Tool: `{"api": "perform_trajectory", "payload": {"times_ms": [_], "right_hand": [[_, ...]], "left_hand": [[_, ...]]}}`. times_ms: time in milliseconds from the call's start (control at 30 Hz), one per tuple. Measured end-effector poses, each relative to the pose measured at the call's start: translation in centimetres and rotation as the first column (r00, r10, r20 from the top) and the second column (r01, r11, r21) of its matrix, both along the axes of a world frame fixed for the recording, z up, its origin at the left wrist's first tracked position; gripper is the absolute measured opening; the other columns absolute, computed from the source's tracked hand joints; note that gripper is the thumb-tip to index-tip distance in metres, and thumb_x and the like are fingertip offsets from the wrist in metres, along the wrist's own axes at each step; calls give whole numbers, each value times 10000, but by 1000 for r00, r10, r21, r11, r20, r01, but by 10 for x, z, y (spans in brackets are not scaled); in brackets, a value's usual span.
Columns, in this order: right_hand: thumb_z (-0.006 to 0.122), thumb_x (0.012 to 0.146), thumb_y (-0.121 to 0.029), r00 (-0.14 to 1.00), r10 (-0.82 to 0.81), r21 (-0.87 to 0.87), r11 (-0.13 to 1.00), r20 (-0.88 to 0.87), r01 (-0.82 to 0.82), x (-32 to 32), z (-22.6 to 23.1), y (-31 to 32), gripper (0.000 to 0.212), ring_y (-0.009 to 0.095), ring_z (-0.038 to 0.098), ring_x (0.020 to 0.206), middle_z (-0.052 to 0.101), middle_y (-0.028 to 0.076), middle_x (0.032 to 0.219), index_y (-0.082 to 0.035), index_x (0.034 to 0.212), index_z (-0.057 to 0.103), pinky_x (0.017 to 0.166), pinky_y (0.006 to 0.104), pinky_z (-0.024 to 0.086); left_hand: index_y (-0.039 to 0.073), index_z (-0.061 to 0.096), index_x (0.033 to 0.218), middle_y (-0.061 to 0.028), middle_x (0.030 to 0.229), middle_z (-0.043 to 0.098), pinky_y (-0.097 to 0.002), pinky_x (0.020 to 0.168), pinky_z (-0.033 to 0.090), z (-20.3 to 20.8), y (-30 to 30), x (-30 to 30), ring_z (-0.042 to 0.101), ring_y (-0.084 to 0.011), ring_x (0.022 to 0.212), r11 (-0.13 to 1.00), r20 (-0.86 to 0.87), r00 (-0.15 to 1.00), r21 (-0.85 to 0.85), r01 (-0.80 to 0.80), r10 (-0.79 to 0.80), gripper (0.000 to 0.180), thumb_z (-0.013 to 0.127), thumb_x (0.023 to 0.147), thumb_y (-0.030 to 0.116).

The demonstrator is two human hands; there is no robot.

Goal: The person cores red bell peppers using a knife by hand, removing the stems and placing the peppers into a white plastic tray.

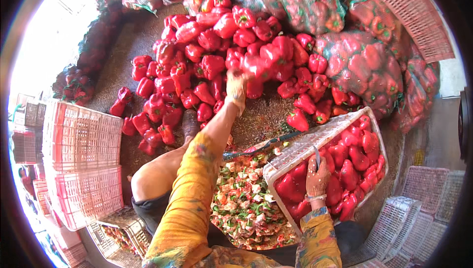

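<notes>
On a gritty brown floor [261,120], a heap of red peppers [212,66] lies before net sacks [362,66].
The left hand's [237,88] fingers blur against the heap, so whether they grasp a pepper I cannot tell; the right hand [318,177] clasps one knife [317,156], handle mostly hidden, over one slanted, pepper-filled crate [300,145]. Beyond: one pile of trimmings [246,201], two stacked crates [84,137]; peppers overlap too much to count.
</notes>
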State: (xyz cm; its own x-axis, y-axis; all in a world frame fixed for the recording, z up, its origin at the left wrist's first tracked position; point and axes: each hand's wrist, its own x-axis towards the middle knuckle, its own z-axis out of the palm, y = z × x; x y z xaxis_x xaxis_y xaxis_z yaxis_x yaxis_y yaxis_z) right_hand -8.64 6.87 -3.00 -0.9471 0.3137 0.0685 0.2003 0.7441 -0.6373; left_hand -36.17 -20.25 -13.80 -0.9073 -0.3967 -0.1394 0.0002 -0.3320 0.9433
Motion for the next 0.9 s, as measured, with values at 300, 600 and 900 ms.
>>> {"api": "perform_trajectory", "payload": {"times_ms": [300, 600, 900], "right_hand": [[608, 986, -316, 977, 71, 58, 997, -200, -60, -5, -18, 23, 220, 433, 658, 706, 666, 199, 746, -97, 993, 614, 618, 546, 506], [641, 977, -269, 990, 52, 14, 999, -128, -51, 6, -12, 16, 196, 409, 672, 709, 684, 169, 772, -80, 1026, 625, 614, 515, 524], [655, 971, -265, 999, -25, -44, 999, -35, 23, 7, -6, 19, 183, 418, 676, 748, 678, 182, 811, -87, 1014, 642, 636, 499, 541]], "left_hand": [[7, 556, 1294, -102, 1097, 673, -356, 927, 495, -57, -27, 151, 634, -243, 1025, 859, 447, 831, -223, 462, -331, 560, 730, 798, 202], [38, 411, 1433, -291, 1356, 563, -477, 1009, 490, -44, 46, 150, 579, -417, 1242, 198, 744, 609, -576, 793, -276, 875, 730, 787, 536], [98, 366, 1406, -212, 1306, 554, -492, 1000, 506, -68, 144, 149, 557, -414, 1240, 295, 851, 516, -471, 831, -95, 1022, 883, 563, 352]]}}
